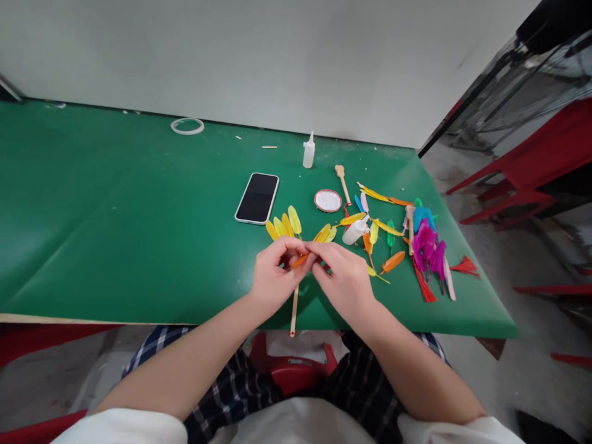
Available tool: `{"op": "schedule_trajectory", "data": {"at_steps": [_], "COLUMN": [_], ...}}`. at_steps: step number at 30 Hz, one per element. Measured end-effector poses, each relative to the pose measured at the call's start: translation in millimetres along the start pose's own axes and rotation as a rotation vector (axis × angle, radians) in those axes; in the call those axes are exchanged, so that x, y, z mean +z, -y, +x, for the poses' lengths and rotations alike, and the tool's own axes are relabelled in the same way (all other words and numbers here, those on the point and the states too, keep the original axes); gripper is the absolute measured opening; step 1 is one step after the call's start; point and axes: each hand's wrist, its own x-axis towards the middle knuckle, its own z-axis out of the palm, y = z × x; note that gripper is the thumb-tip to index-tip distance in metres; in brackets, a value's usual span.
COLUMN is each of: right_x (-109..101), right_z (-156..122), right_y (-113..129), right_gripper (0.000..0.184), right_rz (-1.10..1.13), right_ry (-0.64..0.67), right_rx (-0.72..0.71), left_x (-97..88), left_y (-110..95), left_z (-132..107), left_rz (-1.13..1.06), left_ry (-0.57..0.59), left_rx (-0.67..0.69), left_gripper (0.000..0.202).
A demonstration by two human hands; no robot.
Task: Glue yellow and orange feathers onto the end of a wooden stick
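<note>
My left hand (276, 275) is closed with an orange feather (300, 261) between its fingers. My right hand (346, 279) meets it fingertip to fingertip, pinching at the same feather; the exact contact is partly hidden. A fan of yellow feathers (294, 221) spreads out just beyond the left hand. More yellow-orange feathers (325, 232) show past the right fingers. Below the hands, a thin wooden stick (295, 311) points toward the table's front edge, its upper end hidden. Close to the right hand, a white glue bottle (355, 231) leans over among loose feathers.
A phone (258, 198), a small dish of white stuff (328, 200), an upright dropper bottle (308, 153) and a wooden stick (343, 183) lie beyond on the green table (115, 216). Magenta feathers (428, 246) and red tassels (423, 280) are at right. A clear ring (187, 127) lies near the wall.
</note>
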Motion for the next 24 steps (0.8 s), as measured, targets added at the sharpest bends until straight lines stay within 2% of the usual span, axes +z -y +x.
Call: {"op": "schedule_trajectory", "data": {"at_steps": [2,4,7,10,13,15,17,21,24], "right_x": [-4.2,-13.5,-35.2,-60.2,-81.2,-91.8,-99.8,-109.4,-112.3], "right_z": [3.6,10.0,20.9,26.2,23.8,19.8,15.5,9.2,7.8], "right_y": [-0.4,-1.1,-5.7,-19.4,-41.4,-56.4,-68.7,-83.0,-84.9], "right_gripper": [0.027,0.022,0.009,0.009,0.011,0.014,0.021,0.019,0.015], "right_rz": [-0.001,0.007,0.058,0.151,0.22,0.259,0.302,0.361,0.37], "right_ry": [-0.029,-0.085,-0.264,-0.487,-0.637,-0.634,-0.576,-0.435,-0.419], "right_rx": [0.015,0.054,0.15,0.281,0.419,0.477,0.522,0.586,0.59], "left_x": [-1.4,-5.4,-12.8,-13.9,-7.5,-3.1,-0.7,-2.2,-6.6], "left_y": [2.0,3.3,3.0,2.1,4.1,7.5,11.7,17.7,15.8], "left_z": [0.7,4.0,11.1,14.0,9.7,5.9,3.9,6.8,10.3], "left_rz": [-0.008,0.084,0.451,0.849,1.081,1.174,1.222,1.23,1.198], "left_ry": [0.056,0.115,0.197,0.301,0.488,0.597,0.645,0.652,0.626], "left_rx": [0.022,0.071,0.125,0.053,-0.084,-0.13,-0.13,-0.103,-0.083], "left_gripper": [0.018,0.022,0.029,0.05,0.058,0.056,0.05,0.037,0.034]}}
